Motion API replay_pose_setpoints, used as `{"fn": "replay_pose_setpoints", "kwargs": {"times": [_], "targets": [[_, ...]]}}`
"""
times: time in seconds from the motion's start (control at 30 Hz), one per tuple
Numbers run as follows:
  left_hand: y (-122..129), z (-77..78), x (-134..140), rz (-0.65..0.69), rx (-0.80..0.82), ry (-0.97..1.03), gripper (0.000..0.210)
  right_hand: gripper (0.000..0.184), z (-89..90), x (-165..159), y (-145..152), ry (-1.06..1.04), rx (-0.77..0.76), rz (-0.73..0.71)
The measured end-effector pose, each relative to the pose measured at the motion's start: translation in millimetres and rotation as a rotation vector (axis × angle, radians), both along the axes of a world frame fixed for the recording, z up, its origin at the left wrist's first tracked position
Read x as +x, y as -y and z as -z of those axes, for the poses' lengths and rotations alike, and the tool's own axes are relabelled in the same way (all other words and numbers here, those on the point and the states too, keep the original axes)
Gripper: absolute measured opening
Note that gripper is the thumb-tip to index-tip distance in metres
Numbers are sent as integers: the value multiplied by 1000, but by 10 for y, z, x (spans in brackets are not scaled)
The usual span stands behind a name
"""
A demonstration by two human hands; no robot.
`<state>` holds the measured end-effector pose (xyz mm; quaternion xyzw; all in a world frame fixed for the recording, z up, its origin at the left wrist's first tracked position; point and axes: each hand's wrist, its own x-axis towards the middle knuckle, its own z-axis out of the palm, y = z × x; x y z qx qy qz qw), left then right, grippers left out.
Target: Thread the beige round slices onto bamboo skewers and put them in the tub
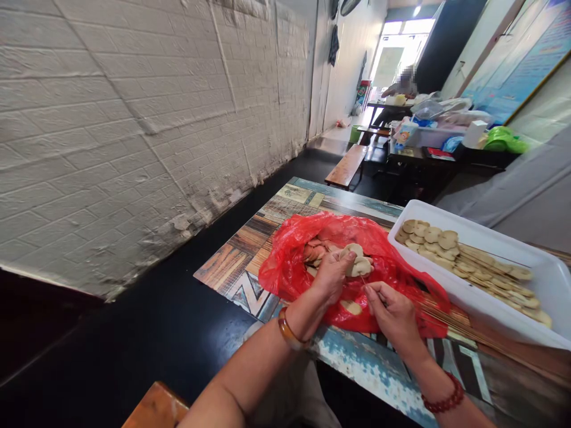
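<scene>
Over an open red plastic bag [294, 232], my left hand [332, 276] pinches a few round, flat beige slices [359, 266]; I cannot tell what food they are. My right hand [392, 306], just to the right, has its thumb and fingers closed on a thin skewer [363, 280], whose tip meets the slices. More slices show inside the bag, and a single slice [351, 307] lies on the red plastic below my hands. Bare wooden skewers [468, 327] lie on the table to the right, partly behind my right hand.
A white plastic tub [482, 303] at the right holds rows of skewered slices [446, 244]. The patterned table [236, 261] stands near a white brick wall [134, 119]. Beyond are a wooden bench [348, 165], a cluttered dark table [414, 156] and a seated person [404, 86].
</scene>
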<state>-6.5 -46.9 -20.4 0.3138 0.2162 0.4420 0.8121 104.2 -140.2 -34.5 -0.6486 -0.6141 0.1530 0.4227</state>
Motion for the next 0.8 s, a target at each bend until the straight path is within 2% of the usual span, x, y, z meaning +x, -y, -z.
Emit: {"fn": "replay_pose_setpoints", "kwargs": {"times": [0.4,0.57,0.7,0.8], "targets": [[38,33,38,47,21,-58,50,31,-45,-6,-44,-134,-43,10],[32,29,35,63,39,-53,48,34,-37,27,-67,-234,-126,-4],[8,-10,2,0,26,-47,46,35,-26,49,-47,-254,-183,-57],[-3,-19,-8,-31,26,-39,45,35,-35,41,-28,-195,-152,-55]]}}
